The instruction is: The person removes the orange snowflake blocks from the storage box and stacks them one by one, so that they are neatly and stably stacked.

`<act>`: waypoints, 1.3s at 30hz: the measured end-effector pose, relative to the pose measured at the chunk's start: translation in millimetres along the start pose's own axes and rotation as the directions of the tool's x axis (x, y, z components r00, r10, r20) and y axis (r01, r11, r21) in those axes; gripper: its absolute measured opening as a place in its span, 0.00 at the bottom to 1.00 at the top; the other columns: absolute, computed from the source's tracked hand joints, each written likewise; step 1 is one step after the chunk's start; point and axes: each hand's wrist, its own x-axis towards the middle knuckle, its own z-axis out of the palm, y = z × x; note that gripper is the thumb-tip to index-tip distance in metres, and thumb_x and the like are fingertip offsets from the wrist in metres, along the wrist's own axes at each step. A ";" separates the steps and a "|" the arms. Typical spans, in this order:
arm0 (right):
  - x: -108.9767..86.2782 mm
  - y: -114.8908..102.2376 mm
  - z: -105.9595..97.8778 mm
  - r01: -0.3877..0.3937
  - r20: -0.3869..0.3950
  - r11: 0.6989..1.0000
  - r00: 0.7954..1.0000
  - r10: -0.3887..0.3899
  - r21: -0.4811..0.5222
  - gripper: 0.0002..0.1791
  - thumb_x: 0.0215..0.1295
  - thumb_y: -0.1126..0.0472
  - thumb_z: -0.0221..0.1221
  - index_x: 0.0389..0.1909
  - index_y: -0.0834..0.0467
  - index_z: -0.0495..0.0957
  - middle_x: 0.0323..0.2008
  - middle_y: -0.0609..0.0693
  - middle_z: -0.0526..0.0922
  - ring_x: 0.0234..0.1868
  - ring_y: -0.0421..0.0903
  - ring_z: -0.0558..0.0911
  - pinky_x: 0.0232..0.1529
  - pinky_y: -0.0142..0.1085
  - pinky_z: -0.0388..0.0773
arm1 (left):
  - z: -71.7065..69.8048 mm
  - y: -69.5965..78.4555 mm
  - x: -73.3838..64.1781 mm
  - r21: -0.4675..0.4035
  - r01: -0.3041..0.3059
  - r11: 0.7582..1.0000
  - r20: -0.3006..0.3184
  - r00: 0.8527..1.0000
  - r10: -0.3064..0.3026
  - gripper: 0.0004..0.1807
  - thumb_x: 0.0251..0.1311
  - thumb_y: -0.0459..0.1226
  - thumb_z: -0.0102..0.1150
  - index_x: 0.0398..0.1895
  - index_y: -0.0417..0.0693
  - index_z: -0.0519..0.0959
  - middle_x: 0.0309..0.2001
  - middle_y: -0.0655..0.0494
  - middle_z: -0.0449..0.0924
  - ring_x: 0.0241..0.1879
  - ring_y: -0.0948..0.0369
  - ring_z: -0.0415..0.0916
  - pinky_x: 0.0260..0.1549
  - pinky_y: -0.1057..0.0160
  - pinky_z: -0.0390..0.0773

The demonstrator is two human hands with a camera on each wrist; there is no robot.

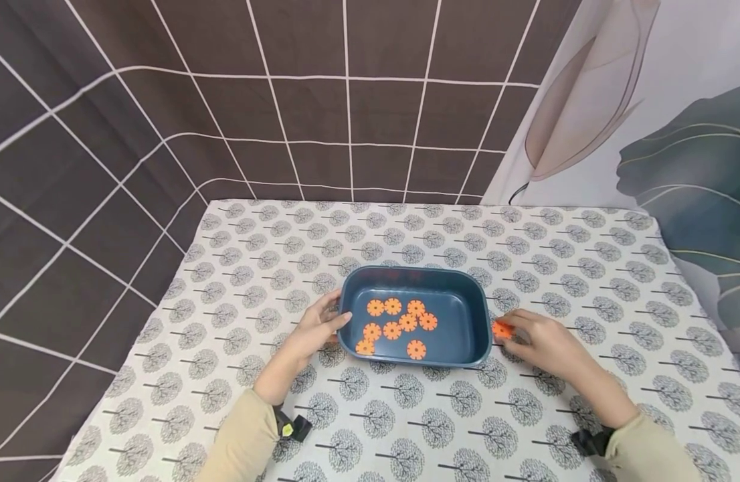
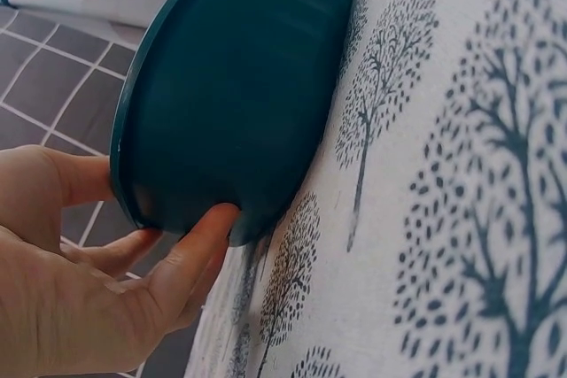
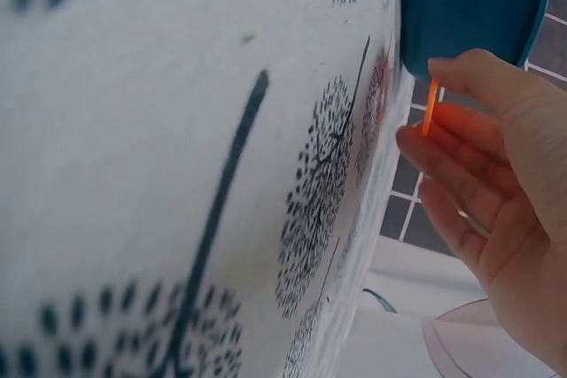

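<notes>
A dark blue rectangular tub [image 1: 448,335] stands on the table, with several orange notched discs [image 1: 415,349] lying flat on its floor. My left hand [image 1: 312,328] holds the tub's left end, thumb over the rim and fingers against the outer wall. In the left wrist view, the fingers of that left hand [image 2: 97,281] touch the tub's outer side [image 2: 230,95]. Just outside the tub's right end, my right hand [image 1: 541,341] pinches one orange notched disc [image 1: 501,330]. The right wrist view shows this disc [image 3: 431,108] edge-on between thumb and fingers.
A white cloth [image 1: 370,428] printed with grey trees covers the table. Behind and to the left hangs a dark curtain [image 1: 304,107] with white grid lines. At the right is a pale leaf-patterned curtain [image 1: 683,60], with a thin black cable [image 1: 517,193] near its foot.
</notes>
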 end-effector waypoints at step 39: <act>3.7 -0.4 -5.5 -0.167 0.079 0.985 0.983 0.163 0.049 0.20 0.57 0.58 0.63 0.49 0.62 0.77 0.47 0.60 0.80 0.46 0.59 0.79 0.46 0.56 0.74 | 0.0 -0.4 0.2 -0.029 0.018 0.999 -0.010 1.000 -0.019 0.32 0.61 0.34 0.56 0.69 0.51 0.59 0.66 0.47 0.62 0.56 0.49 0.71 0.44 0.55 0.78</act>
